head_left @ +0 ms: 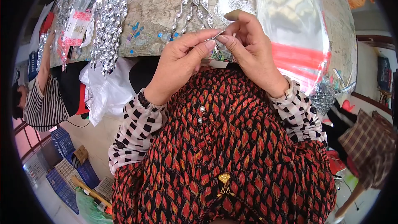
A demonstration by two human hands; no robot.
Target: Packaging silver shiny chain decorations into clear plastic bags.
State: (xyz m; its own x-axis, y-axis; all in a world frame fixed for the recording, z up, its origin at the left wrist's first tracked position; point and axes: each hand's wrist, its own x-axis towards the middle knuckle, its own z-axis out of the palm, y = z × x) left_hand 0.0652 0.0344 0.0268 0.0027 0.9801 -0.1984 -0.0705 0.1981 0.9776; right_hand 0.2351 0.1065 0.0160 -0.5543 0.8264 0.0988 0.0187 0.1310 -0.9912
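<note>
Both hands meet at the table edge [166,47]. The left hand [180,64] and right hand [253,52] pinch one small silver piece [218,35], seemingly lying left to right. Two spiral strands [195,0] lie beyond.

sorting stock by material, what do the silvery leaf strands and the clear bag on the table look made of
Silvery leaf strands: probably metallised plastic, with a mirror-bright shine on every leaf. Clear bag: thin glossy plastic film, see-through with glare and a red strip.
</note>
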